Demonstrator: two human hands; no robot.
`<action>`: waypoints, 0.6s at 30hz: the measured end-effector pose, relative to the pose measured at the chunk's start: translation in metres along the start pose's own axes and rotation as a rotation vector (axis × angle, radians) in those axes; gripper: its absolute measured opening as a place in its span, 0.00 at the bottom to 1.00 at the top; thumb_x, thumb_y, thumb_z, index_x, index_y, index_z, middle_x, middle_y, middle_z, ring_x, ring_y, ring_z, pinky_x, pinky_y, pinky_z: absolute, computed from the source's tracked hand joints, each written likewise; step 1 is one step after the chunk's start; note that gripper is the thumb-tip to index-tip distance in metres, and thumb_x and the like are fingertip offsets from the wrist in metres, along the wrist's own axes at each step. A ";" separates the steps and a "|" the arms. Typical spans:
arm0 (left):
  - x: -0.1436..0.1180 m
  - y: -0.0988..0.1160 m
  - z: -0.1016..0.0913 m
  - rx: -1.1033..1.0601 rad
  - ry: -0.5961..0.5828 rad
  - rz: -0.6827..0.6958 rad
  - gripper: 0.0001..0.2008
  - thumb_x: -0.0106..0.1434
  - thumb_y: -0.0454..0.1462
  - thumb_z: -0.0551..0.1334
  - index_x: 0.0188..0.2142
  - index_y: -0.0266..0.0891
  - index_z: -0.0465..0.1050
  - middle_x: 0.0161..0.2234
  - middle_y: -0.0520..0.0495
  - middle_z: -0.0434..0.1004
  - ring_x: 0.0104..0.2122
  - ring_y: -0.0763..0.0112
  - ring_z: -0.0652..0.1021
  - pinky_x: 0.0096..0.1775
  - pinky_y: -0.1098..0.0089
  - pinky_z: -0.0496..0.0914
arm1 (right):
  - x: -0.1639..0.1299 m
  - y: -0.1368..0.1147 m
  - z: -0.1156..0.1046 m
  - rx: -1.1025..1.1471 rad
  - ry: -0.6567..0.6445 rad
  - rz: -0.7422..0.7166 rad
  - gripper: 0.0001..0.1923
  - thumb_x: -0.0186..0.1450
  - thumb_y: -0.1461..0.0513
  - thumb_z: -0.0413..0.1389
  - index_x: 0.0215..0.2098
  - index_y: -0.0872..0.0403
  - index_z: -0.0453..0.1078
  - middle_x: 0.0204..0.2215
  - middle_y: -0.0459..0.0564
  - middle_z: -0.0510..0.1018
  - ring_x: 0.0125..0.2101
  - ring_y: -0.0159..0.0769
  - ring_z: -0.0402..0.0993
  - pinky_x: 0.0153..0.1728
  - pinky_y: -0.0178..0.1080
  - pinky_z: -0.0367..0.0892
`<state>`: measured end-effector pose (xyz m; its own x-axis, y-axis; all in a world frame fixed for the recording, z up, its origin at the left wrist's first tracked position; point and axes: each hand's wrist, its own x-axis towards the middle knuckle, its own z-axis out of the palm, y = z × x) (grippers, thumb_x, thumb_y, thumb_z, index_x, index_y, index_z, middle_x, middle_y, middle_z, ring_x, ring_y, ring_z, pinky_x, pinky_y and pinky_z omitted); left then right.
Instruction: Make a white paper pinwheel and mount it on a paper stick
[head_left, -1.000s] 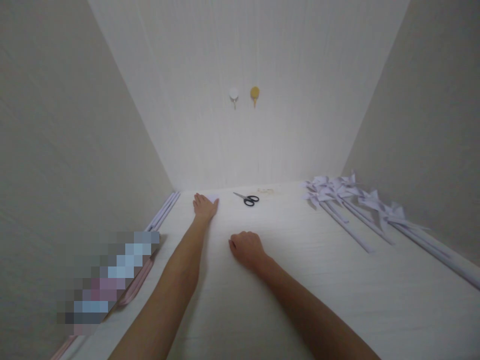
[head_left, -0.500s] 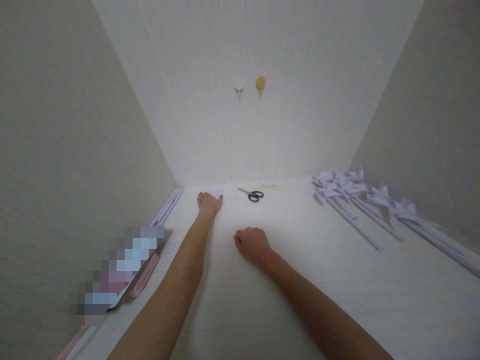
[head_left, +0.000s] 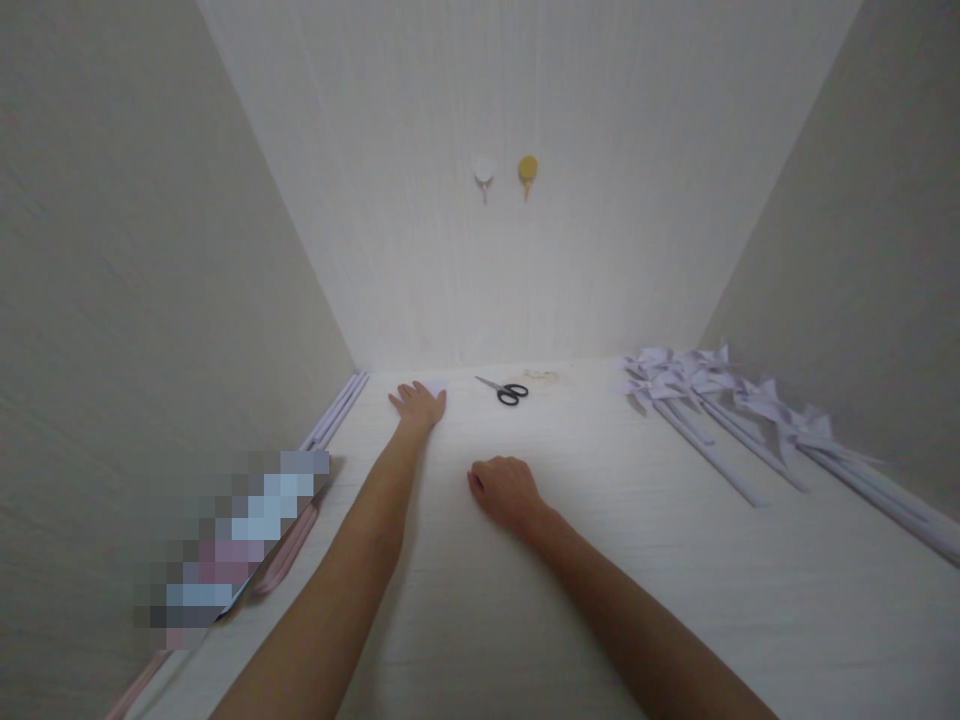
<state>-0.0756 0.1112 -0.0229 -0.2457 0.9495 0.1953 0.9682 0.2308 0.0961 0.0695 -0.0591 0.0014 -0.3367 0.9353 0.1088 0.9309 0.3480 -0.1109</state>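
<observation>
- Lavender-white paper (head_left: pixel 435 384), a small piece, is seen at the far edge of the white tabletop (head_left: pixel 600 620), left of the middle, and it is partly covered by the left hand (head_left: pixel 418 403).
- That left hand is laid palm down, its fingers and thumb spread well apart; nothing is gripped by it.
- Nearer and to the right, the right hand (head_left: pixel 504 488) is rested on the tabletop, its fingers folded together into a loose fist; whether anything is held inside cannot be told.
- Between and beyond the two hands, black-handled scissors (head_left: pixel 506 390) are left lying with the blades pointed far left, just beside the paper and touched by neither hand.
- Some faint yellowish marks (head_left: pixel 541 376) are spotted right of the scissors, too small to be made out.
- Over on the far right, white pinwheels (head_left: pixel 660 382) are heaped close together, their sticks (head_left: pixel 712 455) stretched toward the near right.
- On the left, pale rods (head_left: pixel 337 408) are lined up along the wall; nearer, pink rods (head_left: pixel 289 555) are set beside an object (head_left: pixel 262 510) blurred by pixels.
- High on the far wall (head_left: pixel 600 250), a white hook (head_left: pixel 484 173) and a yellow hook (head_left: pixel 528 168) are mounted side by side.
</observation>
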 end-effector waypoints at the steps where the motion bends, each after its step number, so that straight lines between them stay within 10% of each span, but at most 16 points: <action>1: 0.000 0.000 0.000 0.000 0.000 0.001 0.37 0.57 0.49 0.41 0.56 0.17 0.46 0.56 0.22 0.48 0.57 0.47 0.50 0.53 0.48 0.41 | 0.000 0.000 0.000 0.001 0.000 -0.001 0.18 0.63 0.61 0.40 0.34 0.56 0.71 0.31 0.56 0.76 0.32 0.38 0.72 0.32 0.37 0.63; 18: 0.003 0.000 0.001 0.036 -0.014 0.010 0.36 0.58 0.49 0.40 0.56 0.19 0.48 0.56 0.23 0.49 0.57 0.47 0.50 0.53 0.47 0.42 | 0.001 0.001 0.004 -0.003 0.040 -0.029 0.18 0.63 0.61 0.39 0.32 0.56 0.71 0.29 0.55 0.76 0.31 0.39 0.73 0.30 0.37 0.63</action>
<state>-0.0766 0.1137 -0.0237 -0.2359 0.9545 0.1822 0.9717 0.2289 0.0587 0.0696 -0.0574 -0.0026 -0.3573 0.9217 0.1512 0.9215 0.3743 -0.1040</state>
